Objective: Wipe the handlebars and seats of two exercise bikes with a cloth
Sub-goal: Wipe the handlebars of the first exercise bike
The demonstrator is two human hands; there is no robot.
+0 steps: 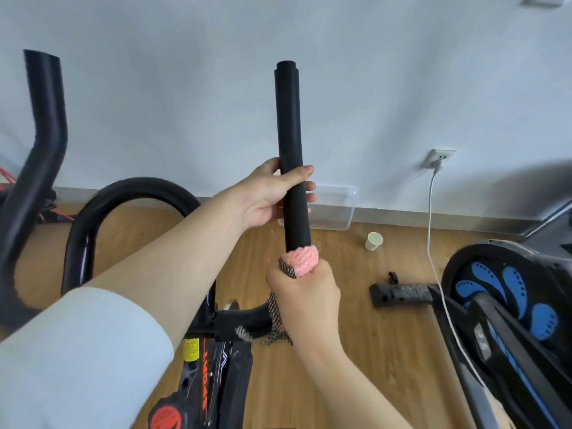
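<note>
A black foam handlebar grip [289, 125] stands upright in the middle of the view. My left hand [272, 193] grips it about halfway up, thumb across the front. Lower down, my right hand [305, 300] grips the same bar through a pink cloth [303, 261] with a dark patterned edge; a strip of the cloth hangs below my fist. The left handlebar arm [40, 134] and the curved black loop bar [123, 193] belong to the same bike. A second bike's flywheel cover [507, 292], black with blue shapes, sits at the right.
A clear plastic tub [334, 209] and a paper cup [374, 241] lie on the wooden floor by the wall. A white cable [430, 230] runs from a wall socket [439, 157] to the right bike. The bike's red knob [165, 416] and frame are below me.
</note>
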